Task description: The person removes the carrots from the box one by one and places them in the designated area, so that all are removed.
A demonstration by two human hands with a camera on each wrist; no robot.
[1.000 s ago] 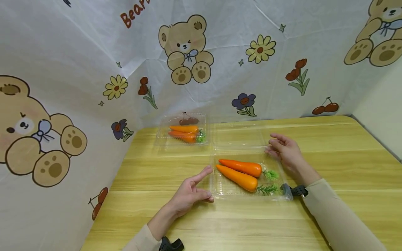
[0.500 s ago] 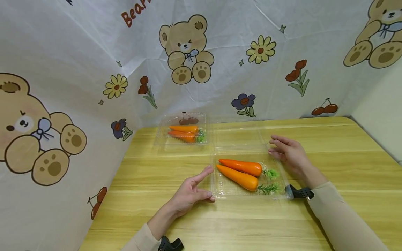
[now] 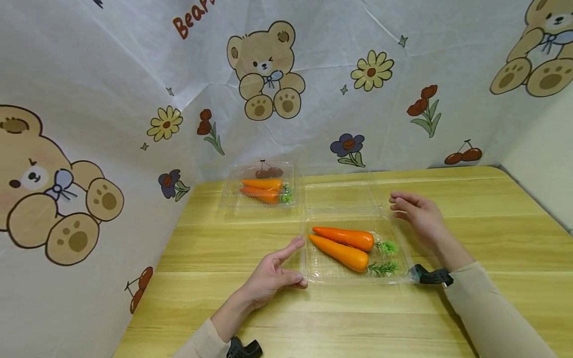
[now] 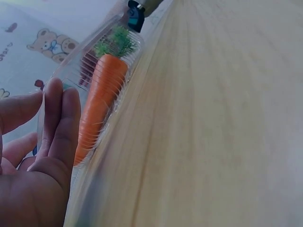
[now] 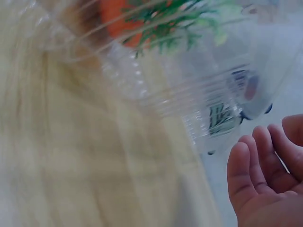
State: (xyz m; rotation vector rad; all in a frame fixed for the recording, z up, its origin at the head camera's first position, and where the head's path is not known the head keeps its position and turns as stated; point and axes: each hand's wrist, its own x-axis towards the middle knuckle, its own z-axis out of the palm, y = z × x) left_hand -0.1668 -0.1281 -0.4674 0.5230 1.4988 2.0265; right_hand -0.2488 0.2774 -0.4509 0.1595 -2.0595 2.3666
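In the head view, an unlidded clear plastic clamshell box [image 3: 315,275] lies on the table, its lid [image 3: 337,198] folded back away from the person. Two carrots, an upper one [image 3: 346,238] and a lower one [image 3: 342,253], rest inside with green tops pointing right. My left hand [image 3: 270,278] is at the box's left edge, index finger extended and thumb by the near corner; the left wrist view shows its fingers [image 4: 71,116] beside the clear wall. Just right of the box, my right hand [image 3: 418,219] hovers with loosely bent fingers and holds nothing.
Farther back on the left stands a closed clear box [image 3: 228,191] with two carrots inside. A bear-printed cloth [image 3: 313,144] hangs along the back and left of the wooden table [image 3: 215,243]. Black wrist straps show on both arms.
My right hand has drawn away to the right from the lid's corner, leaving a gap. The left hand has stayed nearly still, and the carrots keep their places in the box.
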